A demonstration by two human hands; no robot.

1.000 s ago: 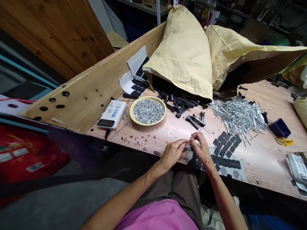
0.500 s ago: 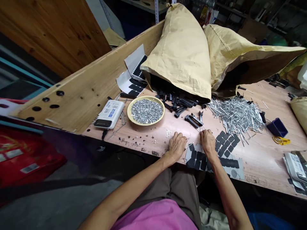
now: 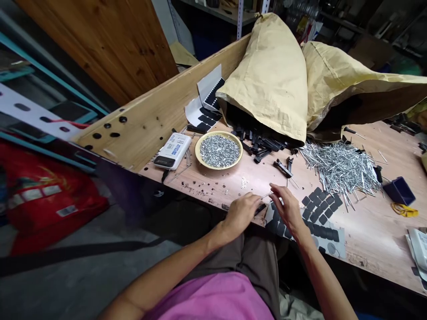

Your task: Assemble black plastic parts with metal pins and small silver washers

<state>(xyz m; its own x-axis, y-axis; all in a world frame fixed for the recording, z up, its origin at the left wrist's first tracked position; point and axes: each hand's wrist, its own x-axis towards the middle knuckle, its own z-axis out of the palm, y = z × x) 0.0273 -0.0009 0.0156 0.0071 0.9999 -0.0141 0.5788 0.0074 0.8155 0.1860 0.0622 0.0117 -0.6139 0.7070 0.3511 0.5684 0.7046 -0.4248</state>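
My left hand [image 3: 242, 214] is closed, pinching a thin metal screw [image 3: 266, 195] that sticks out to the right from its fingertips. A black plastic piece [image 3: 260, 209] shows just under those fingers; whether it is held I cannot tell. My right hand [image 3: 287, 205] has its thumb and forefinger at the screw's far end, closed around it; its other fingers are curled. Beyond the right hand lie two black plastic clips [image 3: 283, 168] with metal shanks sticking out. A few small nuts [image 3: 243, 182] lie on the table past the left hand.
A yellow bowl [image 3: 197, 153] holds many small nuts. Right of it is a heap of long screws [image 3: 345, 166]. Paper sacks [image 3: 270, 75] spill black clips. Black pads [image 3: 322, 204] on backing sheets lie by my right hand. A white device [image 3: 173, 151] and a dark blue box [image 3: 399, 190] stand aside.
My right hand has left the black clips and come to the screw at my left hand's fingertips. One clip now lies turned apart from the other. The view has shifted left.
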